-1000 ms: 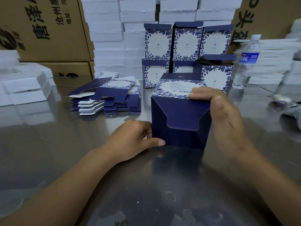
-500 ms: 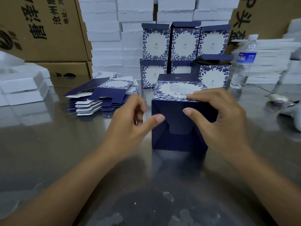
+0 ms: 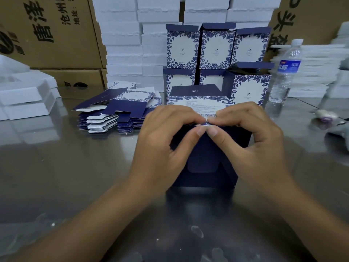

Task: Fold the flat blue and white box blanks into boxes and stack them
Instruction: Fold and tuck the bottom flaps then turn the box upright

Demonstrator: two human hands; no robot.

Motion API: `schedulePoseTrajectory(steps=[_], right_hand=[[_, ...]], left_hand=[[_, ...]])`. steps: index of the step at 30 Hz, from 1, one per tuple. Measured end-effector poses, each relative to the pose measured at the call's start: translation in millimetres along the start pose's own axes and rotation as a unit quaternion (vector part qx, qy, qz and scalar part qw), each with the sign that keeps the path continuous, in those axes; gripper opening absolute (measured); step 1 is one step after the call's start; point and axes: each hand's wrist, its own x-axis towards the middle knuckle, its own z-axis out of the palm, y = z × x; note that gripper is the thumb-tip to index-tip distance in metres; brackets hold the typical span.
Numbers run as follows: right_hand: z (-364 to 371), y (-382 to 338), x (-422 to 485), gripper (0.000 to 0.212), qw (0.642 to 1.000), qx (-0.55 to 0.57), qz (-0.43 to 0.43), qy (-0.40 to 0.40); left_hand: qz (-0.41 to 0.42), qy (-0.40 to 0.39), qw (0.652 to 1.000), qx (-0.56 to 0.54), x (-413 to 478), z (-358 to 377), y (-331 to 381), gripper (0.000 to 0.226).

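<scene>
The half-folded navy box (image 3: 205, 154) stands on the bench (image 3: 56, 167); the left hand (image 3: 162, 144) and right hand (image 3: 251, 140) meet at its upper front edge, each grip pinching that edge; flat blanks (image 3: 120, 110) lie left of the box; finished boxes (image 3: 217, 46) are stacked behind it.

Navy box (image 3: 205, 159) upright, blanks (image 3: 117, 114) left.

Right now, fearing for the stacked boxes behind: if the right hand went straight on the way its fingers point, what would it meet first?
Likely the left hand: the right hand points its fingers leftward along the top edge of the box, thumbs touching. The stacked boxes look off that line.
</scene>
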Motion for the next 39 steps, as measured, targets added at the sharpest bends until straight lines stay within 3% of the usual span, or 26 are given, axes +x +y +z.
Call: schedulePoseTrajectory(steps=[32,39], right_hand=[[-7,10,4,0.012,0.996,0.063,0.061,-0.007],[-8,12,4,0.019,0.995,0.072,0.068,0.003]], left_hand=[[-0.031,-0.002,0.999,-0.021,6,-11,-7,0.015],[-0.081,0.014,0.996,-0.018,4,-12,-11,0.015]])
